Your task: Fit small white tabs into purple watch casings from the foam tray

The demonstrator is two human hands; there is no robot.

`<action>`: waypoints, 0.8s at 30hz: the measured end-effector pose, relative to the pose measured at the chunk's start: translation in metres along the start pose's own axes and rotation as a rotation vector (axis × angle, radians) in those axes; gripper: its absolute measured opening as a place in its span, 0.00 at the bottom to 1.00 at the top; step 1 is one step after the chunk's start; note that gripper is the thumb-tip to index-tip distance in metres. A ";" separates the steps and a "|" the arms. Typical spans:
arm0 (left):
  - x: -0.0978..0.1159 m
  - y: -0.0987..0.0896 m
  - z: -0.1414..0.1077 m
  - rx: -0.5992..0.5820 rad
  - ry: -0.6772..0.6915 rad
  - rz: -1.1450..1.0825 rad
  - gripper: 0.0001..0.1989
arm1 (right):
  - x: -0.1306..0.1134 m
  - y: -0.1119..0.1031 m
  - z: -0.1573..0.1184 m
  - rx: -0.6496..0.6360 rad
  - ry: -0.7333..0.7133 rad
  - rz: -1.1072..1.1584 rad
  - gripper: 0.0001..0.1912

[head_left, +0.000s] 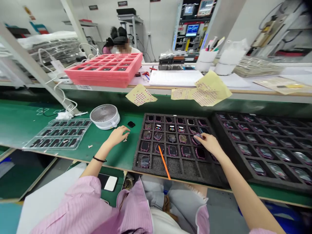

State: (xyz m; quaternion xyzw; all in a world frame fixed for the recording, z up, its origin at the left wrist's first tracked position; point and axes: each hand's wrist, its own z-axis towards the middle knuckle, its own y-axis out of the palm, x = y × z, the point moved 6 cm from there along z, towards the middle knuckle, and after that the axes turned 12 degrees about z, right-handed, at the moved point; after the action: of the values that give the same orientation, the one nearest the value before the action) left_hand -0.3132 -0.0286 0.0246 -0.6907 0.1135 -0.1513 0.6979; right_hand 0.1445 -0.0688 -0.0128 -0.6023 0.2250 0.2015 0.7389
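Observation:
My right hand (pixel 210 144) pinches a small dark, pink-rimmed rectangular device (pixel 198 137) at a cell of a black foam tray (pixel 174 165). Most cells in this tray hold similar devices, some in clear film, while the nearest row is partly bare. An orange stick (pixel 163 162) lies across the tray's near edge. My left hand (pixel 118 136) rests open on the green bench mat (pixel 60 112), beside a small black square piece (pixel 131 124) and a tiny white scrap (pixel 125 139).
A second foam tray (pixel 265 149) of devices adjoins on the right. To the left stand a white desk fan (pixel 104 116) and a clear plastic tray (pixel 58 134). Behind are yellow sticker sheets (pixel 209 89), stacked pink foam trays (pixel 104 70) and a co-worker (pixel 122 45).

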 end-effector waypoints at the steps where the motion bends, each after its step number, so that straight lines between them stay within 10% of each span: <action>1: -0.007 0.005 -0.005 -0.035 -0.033 -0.002 0.16 | 0.002 0.003 0.001 0.000 -0.001 -0.023 0.22; 24: -0.023 0.031 0.005 -0.211 -0.213 -0.520 0.14 | -0.002 0.012 0.011 -0.119 0.195 0.170 0.16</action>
State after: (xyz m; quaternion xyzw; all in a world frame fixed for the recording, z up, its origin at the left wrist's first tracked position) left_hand -0.3310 -0.0159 -0.0074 -0.7774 -0.1257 -0.2391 0.5681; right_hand 0.1370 -0.0561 -0.0193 -0.6406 0.3336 0.2170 0.6567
